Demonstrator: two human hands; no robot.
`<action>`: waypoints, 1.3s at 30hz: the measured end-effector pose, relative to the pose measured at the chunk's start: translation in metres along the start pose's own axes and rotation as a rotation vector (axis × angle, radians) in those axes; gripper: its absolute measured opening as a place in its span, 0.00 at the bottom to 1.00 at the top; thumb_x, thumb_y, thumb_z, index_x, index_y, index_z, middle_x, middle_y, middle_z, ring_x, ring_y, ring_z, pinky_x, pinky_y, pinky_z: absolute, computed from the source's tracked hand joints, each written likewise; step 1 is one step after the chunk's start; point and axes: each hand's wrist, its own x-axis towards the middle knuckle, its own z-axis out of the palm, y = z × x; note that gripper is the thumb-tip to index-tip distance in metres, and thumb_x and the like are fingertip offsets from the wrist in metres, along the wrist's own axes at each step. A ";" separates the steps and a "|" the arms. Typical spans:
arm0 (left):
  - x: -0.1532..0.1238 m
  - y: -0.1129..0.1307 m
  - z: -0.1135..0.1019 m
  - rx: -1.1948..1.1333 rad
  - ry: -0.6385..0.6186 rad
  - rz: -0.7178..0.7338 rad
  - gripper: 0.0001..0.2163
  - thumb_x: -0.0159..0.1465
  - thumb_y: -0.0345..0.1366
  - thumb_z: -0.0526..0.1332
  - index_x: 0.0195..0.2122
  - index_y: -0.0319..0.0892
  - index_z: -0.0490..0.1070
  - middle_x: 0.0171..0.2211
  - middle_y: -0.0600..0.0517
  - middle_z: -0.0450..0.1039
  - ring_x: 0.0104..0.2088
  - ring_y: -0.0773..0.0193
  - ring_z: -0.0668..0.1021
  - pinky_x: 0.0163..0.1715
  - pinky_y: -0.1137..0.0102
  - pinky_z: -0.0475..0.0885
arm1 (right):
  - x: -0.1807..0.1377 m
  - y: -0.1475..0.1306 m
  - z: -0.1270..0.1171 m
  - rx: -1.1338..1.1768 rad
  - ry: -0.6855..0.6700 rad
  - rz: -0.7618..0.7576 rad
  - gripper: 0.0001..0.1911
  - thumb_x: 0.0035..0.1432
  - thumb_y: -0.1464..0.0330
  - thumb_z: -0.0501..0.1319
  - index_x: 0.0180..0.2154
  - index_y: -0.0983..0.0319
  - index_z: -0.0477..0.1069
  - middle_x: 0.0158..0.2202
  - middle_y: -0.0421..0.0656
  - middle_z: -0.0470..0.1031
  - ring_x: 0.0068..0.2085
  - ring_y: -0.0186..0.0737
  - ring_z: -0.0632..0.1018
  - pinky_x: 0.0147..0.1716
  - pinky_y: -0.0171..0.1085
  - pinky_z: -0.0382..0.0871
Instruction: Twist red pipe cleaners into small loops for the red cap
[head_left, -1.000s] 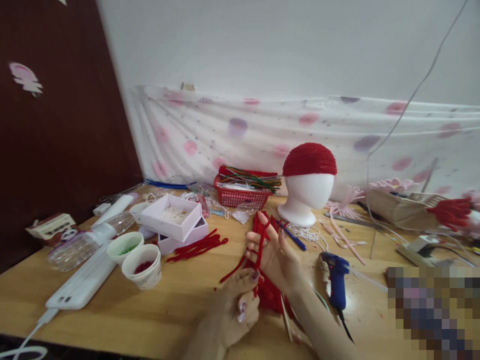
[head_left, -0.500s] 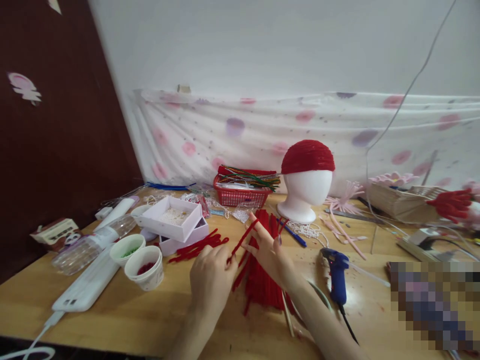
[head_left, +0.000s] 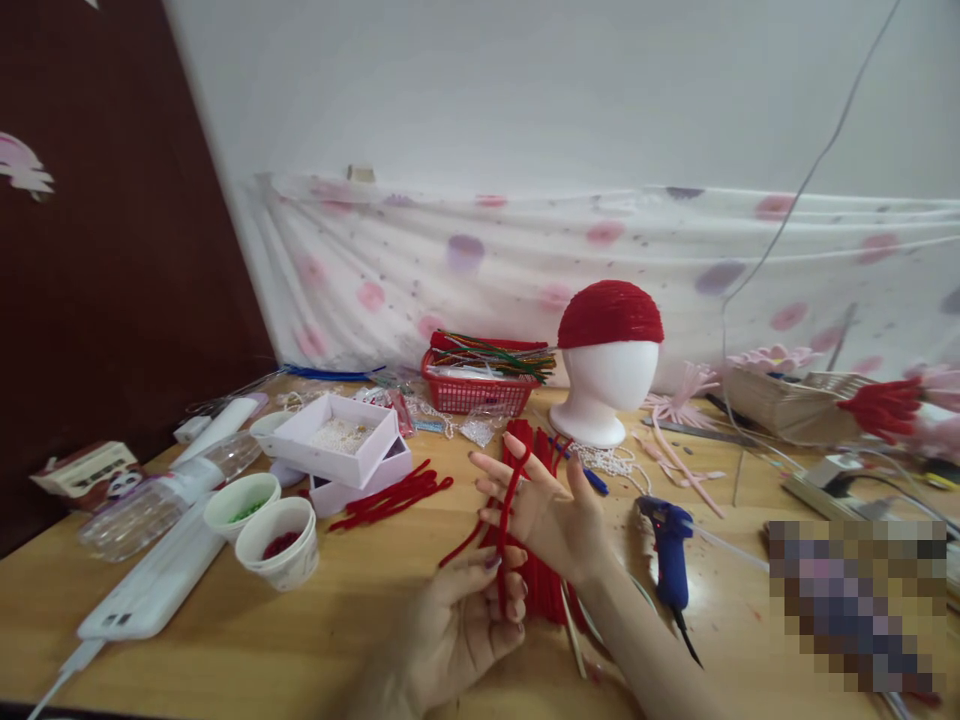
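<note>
My right hand (head_left: pixel 544 505) is held palm up above the wooden table (head_left: pixel 225 640), fingers spread, with a red pipe cleaner (head_left: pixel 508 500) wound round them. My left hand (head_left: pixel 469 620), just below it, pinches the lower end of that pipe cleaner between thumb and fingers. Under both hands lies a bundle of red pipe cleaners (head_left: pixel 544 585). A second loose pile of red pipe cleaners (head_left: pixel 394 495) lies to the left.
A white foam head with a red cap (head_left: pixel 607 365) stands behind, beside a red basket (head_left: pixel 472 385). A blue glue gun (head_left: pixel 667 545) lies to the right. Two paper cups (head_left: pixel 262 525), a pink box (head_left: pixel 337 440) and a white power strip (head_left: pixel 150 585) sit left.
My left hand has dropped from the finger level to below my right hand, pulling the pipe cleaner down. My right hand has turned palm up again.
</note>
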 end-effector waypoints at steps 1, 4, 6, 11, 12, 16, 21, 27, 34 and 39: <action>0.000 -0.002 0.000 -0.045 -0.031 -0.003 0.12 0.54 0.31 0.73 0.39 0.33 0.79 0.26 0.53 0.78 0.26 0.71 0.78 0.32 0.74 0.73 | 0.000 0.000 0.000 0.006 0.002 0.005 0.29 0.54 0.44 0.61 0.51 0.53 0.74 0.55 0.50 0.77 0.47 0.48 0.78 0.47 0.47 0.69; 0.002 -0.006 0.001 -0.129 -0.116 -0.043 0.13 0.55 0.32 0.72 0.40 0.31 0.79 0.24 0.56 0.72 0.27 0.72 0.76 0.36 0.72 0.72 | 0.000 -0.001 0.002 0.008 -0.003 0.013 0.28 0.53 0.43 0.61 0.49 0.52 0.75 0.55 0.50 0.77 0.49 0.51 0.77 0.49 0.52 0.68; 0.002 -0.006 0.002 -0.161 -0.148 -0.064 0.14 0.56 0.33 0.71 0.42 0.30 0.79 0.24 0.57 0.70 0.27 0.72 0.75 0.38 0.72 0.71 | 0.000 -0.001 0.003 0.009 -0.006 0.010 0.28 0.54 0.43 0.61 0.48 0.52 0.75 0.55 0.50 0.77 0.50 0.52 0.77 0.49 0.53 0.68; -0.001 -0.002 0.006 -0.204 -0.189 -0.081 0.13 0.58 0.34 0.69 0.42 0.31 0.79 0.25 0.58 0.66 0.28 0.72 0.73 0.40 0.71 0.69 | -0.002 -0.001 0.003 0.009 -0.010 0.003 0.27 0.54 0.43 0.61 0.48 0.52 0.75 0.55 0.50 0.77 0.49 0.51 0.78 0.49 0.53 0.68; -0.001 -0.002 0.006 -0.210 -0.196 -0.084 0.13 0.57 0.34 0.69 0.41 0.32 0.79 0.25 0.58 0.66 0.28 0.72 0.73 0.40 0.71 0.69 | -0.002 -0.001 0.003 0.012 -0.015 0.001 0.27 0.54 0.43 0.61 0.48 0.52 0.75 0.55 0.50 0.77 0.49 0.51 0.78 0.50 0.53 0.68; -0.002 -0.007 0.004 -0.235 -0.243 -0.100 0.13 0.53 0.32 0.73 0.40 0.36 0.81 0.28 0.57 0.67 0.31 0.72 0.74 0.42 0.71 0.70 | -0.001 0.000 0.002 0.035 -0.034 -0.005 0.26 0.54 0.44 0.62 0.48 0.52 0.76 0.52 0.48 0.79 0.46 0.48 0.79 0.48 0.49 0.69; 0.003 -0.015 0.007 -0.186 -0.228 -0.087 0.07 0.52 0.36 0.75 0.30 0.42 0.81 0.24 0.60 0.63 0.28 0.75 0.73 0.44 0.69 0.71 | 0.000 0.001 0.001 0.051 -0.031 0.003 0.27 0.56 0.46 0.62 0.51 0.53 0.75 0.51 0.48 0.80 0.44 0.44 0.79 0.45 0.43 0.70; 0.007 -0.002 0.018 0.549 0.184 0.217 0.10 0.48 0.38 0.75 0.18 0.41 0.77 0.20 0.56 0.62 0.23 0.71 0.65 0.28 0.72 0.62 | 0.000 0.005 0.006 -0.065 0.001 -0.048 0.30 0.54 0.47 0.64 0.55 0.52 0.72 0.59 0.47 0.73 0.49 0.46 0.76 0.49 0.46 0.68; -0.018 0.011 0.031 1.933 0.895 0.732 0.11 0.59 0.30 0.58 0.24 0.44 0.79 0.25 0.45 0.77 0.24 0.57 0.73 0.26 0.65 0.51 | 0.002 0.006 0.005 -0.196 0.042 -0.068 0.30 0.56 0.44 0.61 0.55 0.51 0.73 0.66 0.43 0.64 0.62 0.51 0.66 0.57 0.49 0.62; -0.017 0.005 0.034 1.424 0.633 0.421 0.11 0.63 0.39 0.58 0.29 0.42 0.78 0.18 0.49 0.76 0.13 0.65 0.69 0.18 0.71 0.57 | 0.002 0.006 0.002 -0.181 0.011 -0.034 0.32 0.56 0.43 0.60 0.58 0.49 0.70 0.67 0.43 0.63 0.61 0.50 0.67 0.56 0.51 0.63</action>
